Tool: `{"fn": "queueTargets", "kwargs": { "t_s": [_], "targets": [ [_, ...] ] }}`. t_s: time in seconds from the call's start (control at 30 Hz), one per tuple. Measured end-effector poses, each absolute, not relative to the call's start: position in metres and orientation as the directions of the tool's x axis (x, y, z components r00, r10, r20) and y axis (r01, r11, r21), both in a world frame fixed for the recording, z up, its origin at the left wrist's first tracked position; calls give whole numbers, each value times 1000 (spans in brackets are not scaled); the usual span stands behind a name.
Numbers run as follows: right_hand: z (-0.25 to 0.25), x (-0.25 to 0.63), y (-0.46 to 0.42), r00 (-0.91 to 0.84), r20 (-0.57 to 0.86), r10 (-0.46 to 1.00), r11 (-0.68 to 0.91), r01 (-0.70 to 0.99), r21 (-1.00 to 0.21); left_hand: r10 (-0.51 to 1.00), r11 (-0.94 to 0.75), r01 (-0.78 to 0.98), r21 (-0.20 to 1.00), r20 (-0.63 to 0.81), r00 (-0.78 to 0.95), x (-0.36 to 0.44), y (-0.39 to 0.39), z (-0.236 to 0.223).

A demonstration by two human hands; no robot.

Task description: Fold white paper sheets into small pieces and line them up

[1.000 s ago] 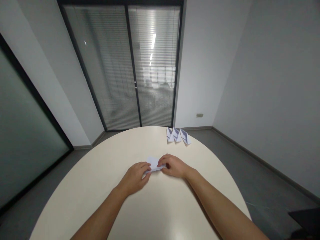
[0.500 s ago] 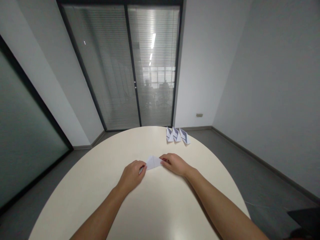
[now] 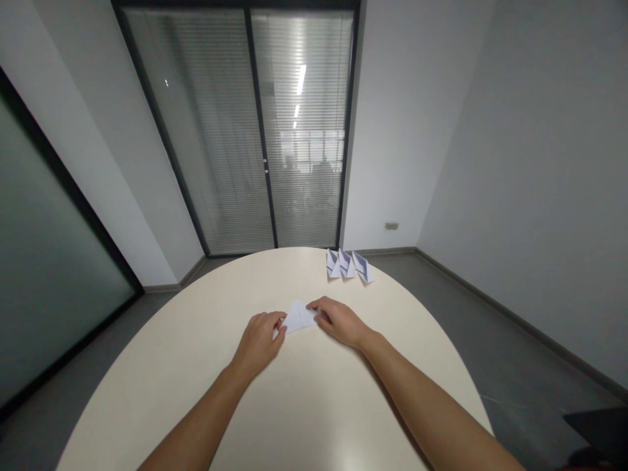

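Note:
Between my hands, near the middle of the table, is a small white folded paper (image 3: 299, 318), roughly triangular with its peak away from me. My left hand (image 3: 260, 339) pinches its left corner between thumb and fingers. At the right corner, my right hand (image 3: 342, 322) has its thumb and fingers closed on the paper, with the index finger reaching along the upper right edge. The fingertips partly hide both corners.
Three folded paper pieces (image 3: 345, 265) stand in a row at the table's far right edge. The round cream table (image 3: 196, 347) spreads around my arms. Beyond it are a glass door with blinds (image 3: 304, 196) and grey walls. A dark object (image 3: 598, 432) shows at lower right.
The paper's peak has shifted slightly up and to the left. My right index finger has moved from the right corner up along the paper's edge. The left hand has hardly moved.

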State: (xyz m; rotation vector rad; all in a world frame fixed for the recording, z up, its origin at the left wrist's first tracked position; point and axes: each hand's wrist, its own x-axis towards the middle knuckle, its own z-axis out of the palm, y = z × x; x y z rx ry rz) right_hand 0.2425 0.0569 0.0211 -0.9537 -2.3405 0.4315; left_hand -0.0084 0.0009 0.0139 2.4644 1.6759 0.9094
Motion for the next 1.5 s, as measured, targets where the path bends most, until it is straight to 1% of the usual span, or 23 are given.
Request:
{"fn": "queueTargets", "kwargs": {
  "t_s": [0.13,0.37,0.47,0.63,0.7,0.83,1.0,1.13,1.27,1.4,1.5],
  "targets": [
    [19,243,59,-634,407,658,749,498,-437,867,-407,851,333,434,245,-9,2,12],
    [17,243,59,-646,371,668,742,540,-397,853,-430,840,332,454,257,-10,4,8],
    [18,242,59,-648,376,662,748,548,-374,843,-458,829,321,454,290,-10,4,8],
    [29,234,53,-699,375,609,793,547,-269,828,-486,826,284,451,333,-9,6,9],
    [33,230,48,-736,334,589,808,529,-259,826,-487,830,273,452,336,-8,7,9],
    [31,225,39,-780,210,589,796,516,-316,820,-491,833,255,458,343,-7,9,12],
    [24,223,36,-717,62,695,681,628,-377,817,-491,839,234,456,352,-7,8,14],
    [25,224,37,-645,3,764,602,713,-359,817,-492,837,239,458,350,-8,8,13],
    [25,226,37,-664,75,744,643,682,-349,818,-499,831,246,449,359,-8,8,12],
    [24,227,40,-691,127,712,679,630,-378,815,-509,826,242,445,372,-7,6,15],
    [23,228,44,-690,207,693,705,590,-395,816,-517,819,249,432,384,-5,4,18]
  ]
}}
